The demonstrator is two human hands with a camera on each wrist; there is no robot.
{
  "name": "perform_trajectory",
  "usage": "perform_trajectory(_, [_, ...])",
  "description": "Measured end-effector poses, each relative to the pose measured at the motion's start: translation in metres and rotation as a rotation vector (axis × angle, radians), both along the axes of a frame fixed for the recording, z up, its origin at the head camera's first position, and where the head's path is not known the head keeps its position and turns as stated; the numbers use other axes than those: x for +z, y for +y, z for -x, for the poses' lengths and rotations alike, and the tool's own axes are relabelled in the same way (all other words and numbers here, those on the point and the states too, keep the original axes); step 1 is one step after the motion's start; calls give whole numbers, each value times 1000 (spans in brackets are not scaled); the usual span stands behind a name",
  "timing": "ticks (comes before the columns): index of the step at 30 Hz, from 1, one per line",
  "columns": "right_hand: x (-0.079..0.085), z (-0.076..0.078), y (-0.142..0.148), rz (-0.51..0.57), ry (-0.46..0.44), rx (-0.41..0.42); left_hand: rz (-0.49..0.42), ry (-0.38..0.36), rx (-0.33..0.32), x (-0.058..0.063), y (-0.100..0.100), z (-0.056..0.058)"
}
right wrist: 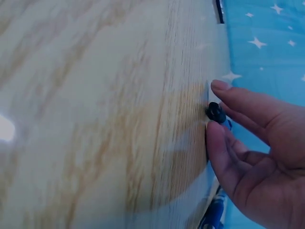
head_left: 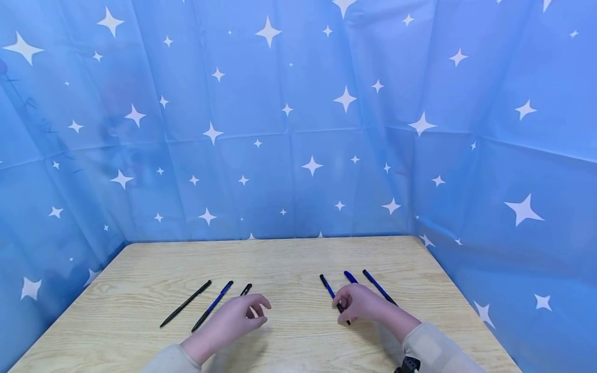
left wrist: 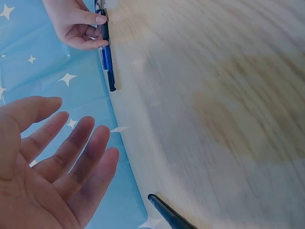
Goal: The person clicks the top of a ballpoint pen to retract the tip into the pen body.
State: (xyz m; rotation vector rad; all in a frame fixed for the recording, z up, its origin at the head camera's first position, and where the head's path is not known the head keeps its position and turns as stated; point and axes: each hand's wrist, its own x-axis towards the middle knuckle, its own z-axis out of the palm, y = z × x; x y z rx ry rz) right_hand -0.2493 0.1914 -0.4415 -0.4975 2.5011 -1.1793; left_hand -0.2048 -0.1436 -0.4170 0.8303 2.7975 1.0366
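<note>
My right hand (head_left: 364,303) has its thumb and fingers curled about a blue pen with black ends (head_left: 328,286), which lies along the tabletop. In the right wrist view the pen's black end (right wrist: 217,112) shows between thumb and fingertips. Beyond that hand are two more blue pens, one (head_left: 350,277) partly covered by the hand, the other (head_left: 379,286) farther right. My left hand (head_left: 238,313) hovers over the table, fingers loosely bent and palm bare in the left wrist view. It partly hides a black-ended pen (head_left: 246,289).
Left of the left hand lie a blue-and-black pen (head_left: 217,300) and a black pen (head_left: 185,304), both slanted. The wood-grain table (head_left: 284,269) is bordered by a blue star-patterned curtain (head_left: 261,197) at the back and sides.
</note>
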Motion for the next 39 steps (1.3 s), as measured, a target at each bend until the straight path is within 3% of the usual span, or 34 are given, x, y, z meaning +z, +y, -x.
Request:
perform_trajectory(5, [5,-1,6,14,10,28,5,5,-12,2,8,2])
perform_trajectory(14, [13,2,34,9,116,42,0,-48,-41,9,28,7])
perform_trajectory(27, [16,2,68,62,95,11,3,-38,-82,13,57,10])
perform_trajectory(34, [9,2,73,35,103,-30,12,-10,-99,10,71,10])
perform_trajectory(39, [4,3,70,27,51,-43,25,-28,-115,7,79,10])
